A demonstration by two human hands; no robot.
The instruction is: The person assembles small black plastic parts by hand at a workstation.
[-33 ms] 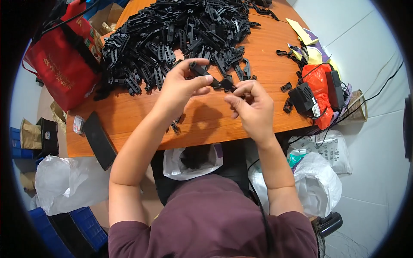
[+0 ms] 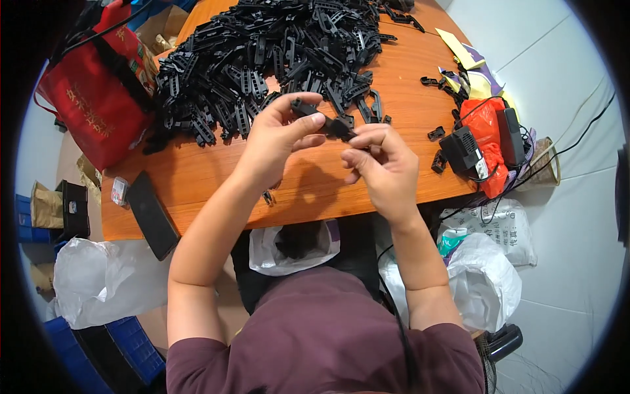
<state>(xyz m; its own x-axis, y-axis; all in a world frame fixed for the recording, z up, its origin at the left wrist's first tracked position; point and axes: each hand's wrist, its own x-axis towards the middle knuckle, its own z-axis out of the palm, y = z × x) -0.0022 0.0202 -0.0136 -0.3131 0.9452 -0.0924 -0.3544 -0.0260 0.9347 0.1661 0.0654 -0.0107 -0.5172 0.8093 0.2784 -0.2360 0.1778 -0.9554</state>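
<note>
Both hands, left hand and right hand, pinch a black plastic clip.

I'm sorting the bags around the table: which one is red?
The red bag standing at the table's left edge, beside the pile of black plastic parts. The bags by the person's lap are white or clear plastic.

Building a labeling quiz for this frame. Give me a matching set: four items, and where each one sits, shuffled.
Items:
1. long black plastic clip part
2. flat black rectangular phone
3. red fabric bag
4. white plastic bag holding black pieces

Places:
A. leaning at the wooden table's left end
B. below the table's near edge, at the person's lap
C. held between left hand and right hand
D. lying at the table's near-left corner

Pairs: 1-C, 2-D, 3-A, 4-B
</note>
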